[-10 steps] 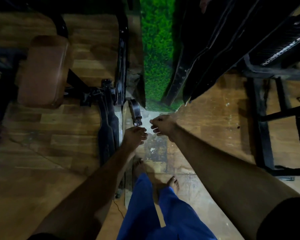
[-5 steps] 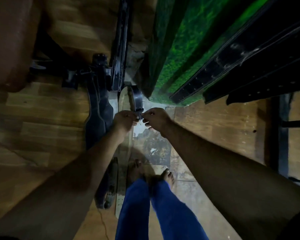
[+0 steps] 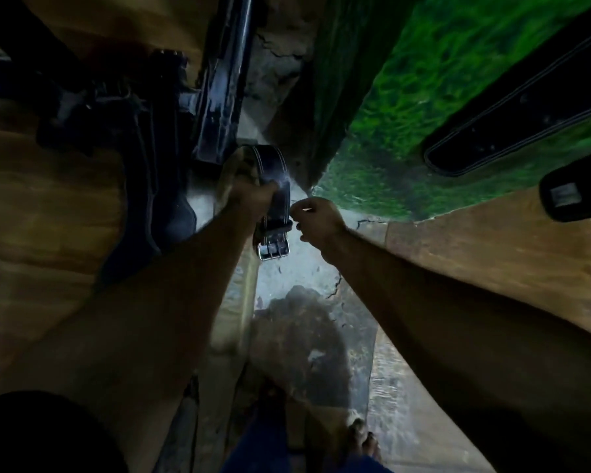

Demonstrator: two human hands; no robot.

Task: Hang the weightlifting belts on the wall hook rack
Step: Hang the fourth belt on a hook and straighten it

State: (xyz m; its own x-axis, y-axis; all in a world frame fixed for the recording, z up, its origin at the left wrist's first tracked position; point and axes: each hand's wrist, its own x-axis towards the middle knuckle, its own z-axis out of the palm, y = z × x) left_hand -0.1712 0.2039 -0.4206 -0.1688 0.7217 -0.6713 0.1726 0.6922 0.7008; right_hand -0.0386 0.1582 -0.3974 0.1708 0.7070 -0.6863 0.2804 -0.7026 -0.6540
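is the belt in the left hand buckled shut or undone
Undone, as far as shows: the metal buckle hangs free at the belt's lower end with no strap through it. The left hand grips the belt; the right hand is beside it.

Dark leather belt [image 3: 274, 186] with pale double stitching and a slight sheen, ending in a bright polished metal buckle [image 3: 273, 250]. Black hanging belts [image 3: 526, 110], matt, edged with light stitch lines; a third belt end [image 3: 574, 196] bearing a pale label patch. Green wall panel [image 3: 406, 97], rough and tufted like artificial turf. Wood-grain floor planks [image 3: 48, 213], smooth, faintly glossy. Cracked grey concrete strip [image 3: 307, 268], rough and stained. Dark painted metal frame [image 3: 219, 97], scuffed, glossy.
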